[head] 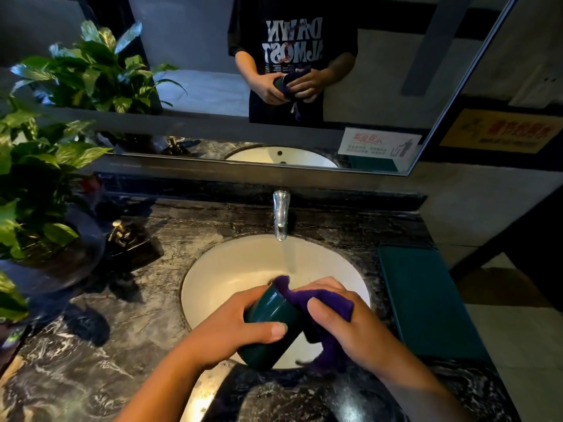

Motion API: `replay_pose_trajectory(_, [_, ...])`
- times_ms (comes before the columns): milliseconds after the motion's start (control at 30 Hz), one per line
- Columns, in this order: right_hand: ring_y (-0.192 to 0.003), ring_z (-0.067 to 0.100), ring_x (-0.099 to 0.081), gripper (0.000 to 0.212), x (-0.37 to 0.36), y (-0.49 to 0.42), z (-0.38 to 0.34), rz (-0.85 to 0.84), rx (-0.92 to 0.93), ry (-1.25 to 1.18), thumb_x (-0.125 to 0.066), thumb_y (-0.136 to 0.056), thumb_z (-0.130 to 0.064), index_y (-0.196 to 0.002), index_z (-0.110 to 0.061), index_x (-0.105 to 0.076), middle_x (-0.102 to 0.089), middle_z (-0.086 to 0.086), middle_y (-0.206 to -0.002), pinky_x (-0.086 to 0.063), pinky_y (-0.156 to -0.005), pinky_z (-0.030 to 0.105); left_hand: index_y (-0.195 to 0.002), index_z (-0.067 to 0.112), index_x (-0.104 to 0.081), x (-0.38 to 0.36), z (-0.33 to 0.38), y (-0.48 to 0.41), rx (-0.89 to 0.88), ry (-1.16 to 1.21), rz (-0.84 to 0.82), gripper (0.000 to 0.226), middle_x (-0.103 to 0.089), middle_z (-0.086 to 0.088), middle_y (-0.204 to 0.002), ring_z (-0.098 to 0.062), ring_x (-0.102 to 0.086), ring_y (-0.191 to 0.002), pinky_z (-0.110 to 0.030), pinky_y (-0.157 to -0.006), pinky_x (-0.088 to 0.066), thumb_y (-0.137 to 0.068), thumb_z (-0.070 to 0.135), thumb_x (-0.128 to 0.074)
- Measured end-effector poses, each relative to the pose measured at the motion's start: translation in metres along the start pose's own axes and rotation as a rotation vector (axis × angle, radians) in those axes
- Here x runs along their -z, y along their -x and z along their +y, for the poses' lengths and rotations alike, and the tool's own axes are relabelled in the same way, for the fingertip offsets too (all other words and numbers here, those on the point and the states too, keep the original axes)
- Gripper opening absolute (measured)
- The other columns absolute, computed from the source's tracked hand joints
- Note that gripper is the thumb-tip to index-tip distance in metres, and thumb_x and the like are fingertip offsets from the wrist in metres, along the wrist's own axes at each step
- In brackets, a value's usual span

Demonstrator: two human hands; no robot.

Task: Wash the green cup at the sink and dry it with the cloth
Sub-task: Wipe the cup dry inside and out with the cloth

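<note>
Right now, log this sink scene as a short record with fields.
cup: dark green cup, tilted, held over the sink
left hand: left hand, grip wrapped around the cup's side
right hand: right hand, pressing a purple cloth against the cup's open end
tap: tap running, stream falling behind the hands
counter: dark marble counter; leafy plant at left, green tray at right
stage: wiping the cup with the cloth

Bare forearms, no sleeves, watch or rings, lower frame: left hand [240, 324], right hand [344, 321]. Mirror reflection, top centre: black short-sleeved T-shirt [292, 56], white reversed lettering.
</note>
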State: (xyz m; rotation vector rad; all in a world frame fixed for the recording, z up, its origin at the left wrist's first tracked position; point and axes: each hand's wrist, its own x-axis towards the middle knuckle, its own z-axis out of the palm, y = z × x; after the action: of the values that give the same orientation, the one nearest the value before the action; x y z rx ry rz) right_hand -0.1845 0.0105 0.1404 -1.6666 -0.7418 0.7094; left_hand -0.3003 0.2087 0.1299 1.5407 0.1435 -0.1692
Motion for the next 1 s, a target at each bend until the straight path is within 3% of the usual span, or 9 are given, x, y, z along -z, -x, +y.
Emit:
replay_pose_trajectory(67, [-0.097, 0.036, -0.066, 0.054, -0.003, 0.000, 0.006, -0.032, -0.117, -0.097, -0.057, -0.085, -0.062, -0.112, -0.018, -0.074, -0.067, 0.009, -0.113, -0.054, -0.093, 0.058, -0.111, 0.022, -0.070, 0.002, -0.001, -0.001, 0.020, -0.046, -0.010, 0.046, -0.071, -0.004, -0.096, -0.016, -0.067, -0.085, -0.026, -0.074, -0.051, -0.075, 0.049, -0.078])
replay_pose_trajectory(167, [-0.082, 0.024, -0.057, 0.068, -0.002, -0.001, 0.005, -0.151, -0.131, -0.044, -0.043, -0.088, -0.075, -0.110, -0.019, -0.074, -0.066, 0.013, -0.091, -0.046, -0.083, 0.042, -0.106, 0.018, -0.069, -0.001, -0.004, -0.002, 0.031, -0.049, 0.012, 0.044, -0.068, -0.002, -0.089, -0.014, -0.064, -0.079, -0.025, -0.070, -0.049, -0.074, 0.047, -0.078])
replay_pose_trajectory(267, [-0.078, 0.021, -0.060, 0.093, 0.005, -0.007, 0.001, -0.217, -0.223, 0.002, -0.040, -0.077, -0.092, -0.101, -0.008, -0.072, -0.065, 0.018, -0.080, -0.046, -0.077, 0.039, -0.108, 0.017, -0.070, -0.004, -0.007, -0.003, 0.032, -0.038, 0.024, 0.045, -0.070, -0.005, -0.091, -0.016, -0.066, -0.081, -0.027, -0.072, -0.051, -0.074, 0.046, -0.079])
replay_pose_trajectory(367, [-0.078, 0.013, -0.067, 0.070, 0.005, -0.013, 0.001, -0.243, -0.288, 0.032, -0.042, -0.082, -0.083, -0.091, -0.022, -0.075, -0.072, 0.000, -0.079, -0.050, -0.078, 0.033, -0.109, 0.023, -0.071, -0.005, -0.008, -0.006, 0.042, -0.072, 0.038, 0.042, -0.073, 0.000, -0.092, -0.014, -0.069, -0.082, -0.026, -0.073, -0.052, -0.073, 0.044, -0.081])
replay_pose_trajectory(467, [-0.088, 0.007, -0.071, 0.055, 0.001, -0.017, 0.004, -0.217, -0.335, -0.018, -0.044, -0.086, -0.075, -0.092, -0.032, -0.078, -0.078, -0.009, -0.088, -0.052, -0.086, 0.028, -0.108, 0.027, -0.071, -0.008, -0.009, -0.012, 0.038, -0.180, 0.072, 0.042, -0.075, 0.004, -0.093, -0.012, -0.071, -0.082, -0.027, -0.071, -0.054, -0.071, 0.043, -0.084])
replay_pose_trajectory(600, [-0.107, 0.018, -0.072, 0.068, -0.011, -0.018, 0.012, -0.114, -0.451, -0.125, -0.054, -0.076, -0.080, -0.112, -0.025, -0.073, -0.079, -0.001, -0.106, -0.053, -0.105, 0.042, -0.111, 0.032, -0.069, -0.007, -0.009, -0.018, 0.074, -0.413, 0.098, 0.052, -0.075, 0.005, -0.095, -0.013, -0.071, -0.085, -0.040, -0.079, -0.059, -0.066, 0.052, -0.085])
replay_pose_trajectory(800, [-0.093, 0.026, -0.076, 0.073, -0.022, -0.017, 0.016, 0.065, -0.541, -0.333, -0.069, -0.066, -0.079, -0.113, -0.023, -0.074, -0.081, 0.008, -0.103, -0.060, -0.079, 0.042, -0.132, 0.034, -0.058, 0.000, 0.004, -0.026, 0.026, -0.755, 0.007, 0.075, -0.071, 0.014, -0.110, -0.003, -0.067, -0.094, -0.033, -0.085, -0.057, -0.066, 0.061, -0.080])
replay_pose_trajectory(867, [-0.086, 0.027, -0.076, 0.068, -0.023, -0.018, 0.014, 0.109, -0.556, -0.401, -0.068, -0.068, -0.077, -0.106, -0.022, -0.078, -0.081, 0.012, -0.101, -0.060, -0.074, 0.042, -0.136, 0.036, -0.051, 0.002, 0.012, -0.030, -0.037, -0.938, -0.005, 0.080, -0.070, 0.014, -0.115, -0.005, -0.066, -0.097, -0.032, -0.085, -0.056, -0.066, 0.067, -0.074])
replay_pose_trajectory(1000, [-0.089, 0.030, -0.079, 0.059, -0.025, -0.020, 0.011, 0.251, -0.586, -0.574, -0.073, -0.072, -0.062, -0.105, -0.013, -0.078, -0.081, 0.015, -0.102, -0.064, -0.070, 0.038, -0.145, 0.040, -0.038, -0.001, 0.018, -0.038, -0.150, -1.229, 0.038, 0.092, -0.066, 0.012, -0.122, -0.013, -0.065, -0.105, -0.036, -0.088, -0.055, -0.066, 0.083, -0.057])
